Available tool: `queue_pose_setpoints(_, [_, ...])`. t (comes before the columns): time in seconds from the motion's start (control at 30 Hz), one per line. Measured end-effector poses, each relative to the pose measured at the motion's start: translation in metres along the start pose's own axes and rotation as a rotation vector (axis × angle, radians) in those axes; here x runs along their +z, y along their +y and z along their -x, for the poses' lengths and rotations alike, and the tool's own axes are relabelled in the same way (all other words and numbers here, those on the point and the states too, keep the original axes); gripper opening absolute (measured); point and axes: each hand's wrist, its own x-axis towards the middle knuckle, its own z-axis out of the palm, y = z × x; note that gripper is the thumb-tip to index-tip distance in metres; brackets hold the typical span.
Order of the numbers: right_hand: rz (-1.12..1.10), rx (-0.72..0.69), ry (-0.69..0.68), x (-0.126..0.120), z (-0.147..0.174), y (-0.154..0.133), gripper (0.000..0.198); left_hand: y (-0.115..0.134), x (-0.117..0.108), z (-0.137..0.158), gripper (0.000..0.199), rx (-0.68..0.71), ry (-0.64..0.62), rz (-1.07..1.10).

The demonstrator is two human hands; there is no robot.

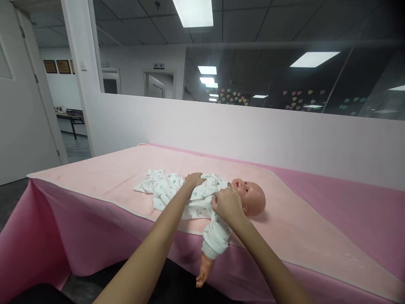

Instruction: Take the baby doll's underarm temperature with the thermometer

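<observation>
A baby doll lies on its back with its head to the right, dressed in a white printed one-piece baby suit. My left hand rests on the suit over the doll's belly, its fingers laid along the cloth and their tips partly hidden. Close to the doll's chin, my right hand is closed on the suit at the collar; its curled fingers hide the bit of cloth inside. The suit's front edge runs between both hands. One doll arm hangs over the table's near edge, its hand bare beyond the cuff.
A peach-coloured pad covers the table over a pink cloth that drapes down in front. Behind stands a low white wall with a window above. At the left is an open white door.
</observation>
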Motion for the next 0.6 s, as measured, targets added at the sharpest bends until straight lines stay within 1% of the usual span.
queue_pose_setpoints(0.07, [-0.023, -0.006, 0.004, 0.004, -0.001, -0.002, 0.027, 0.000, 0.000, 0.001, 0.038, -0.002, -0.002, 0.002])
queue_pose_setpoints(0.2, [-0.054, 0.008, 0.069, 0.013, -0.008, -0.003, 0.022, 0.002, -0.002, 0.003, 0.037, 0.008, -0.007, -0.002])
queue_pose_setpoints(0.4, [-0.064, -0.031, 0.058, 0.026, -0.026, -0.007, 0.026, 0.003, -0.004, 0.005, 0.035, 0.020, -0.001, -0.015])
queue_pose_setpoints(0.5, [-0.075, -0.010, 0.030, 0.028, -0.032, -0.006, 0.026, 0.002, -0.003, 0.005, 0.036, 0.027, 0.004, -0.017])
queue_pose_setpoints(0.6, [-0.070, 0.014, 0.071, 0.028, -0.032, -0.004, 0.026, 0.002, -0.002, 0.004, 0.038, 0.026, -0.001, -0.015])
